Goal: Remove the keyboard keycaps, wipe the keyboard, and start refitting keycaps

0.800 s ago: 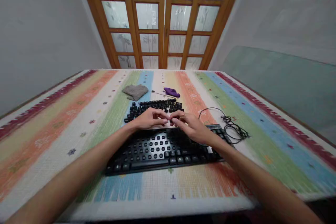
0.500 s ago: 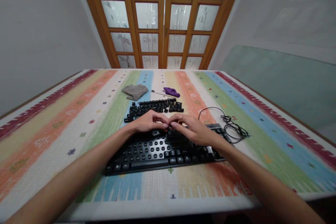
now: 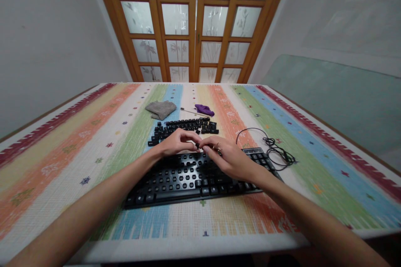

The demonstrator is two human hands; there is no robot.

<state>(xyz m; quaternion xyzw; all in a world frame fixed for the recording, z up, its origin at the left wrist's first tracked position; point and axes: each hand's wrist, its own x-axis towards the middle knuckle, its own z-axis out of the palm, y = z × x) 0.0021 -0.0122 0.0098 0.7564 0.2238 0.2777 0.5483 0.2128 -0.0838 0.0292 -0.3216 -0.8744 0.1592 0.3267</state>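
Striped cloth [image 3: 100, 150] covers the table, its white border hanging over the near edge. Set in from that edge and midway between the left and right edges lies the keyboard [image 3: 180, 180], presumably placed there for easy reach of both forearms; many sockets are bare. Over its far side the left hand [image 3: 178, 141] pinches a small black piece [image 3: 197, 146], apparently a keycap, between thumb and fingers. The right hand [image 3: 230, 156] meets it fingertip to fingertip, probably because so tiny a part needs steadying; whether it grips too, I cannot tell. Toward the right edge, a cable [image 3: 278, 154] is loosely coiled, likely to keep it clear. Just beyond the hands, loose keycaps [image 3: 184, 125] sit roughly in rows, perhaps to preserve their order. Nearer the far edge lie a grey cloth [image 3: 161, 109], a thin stick [image 3: 192, 112] and a purple cloth [image 3: 203, 109], before paned doors [image 3: 191, 37].
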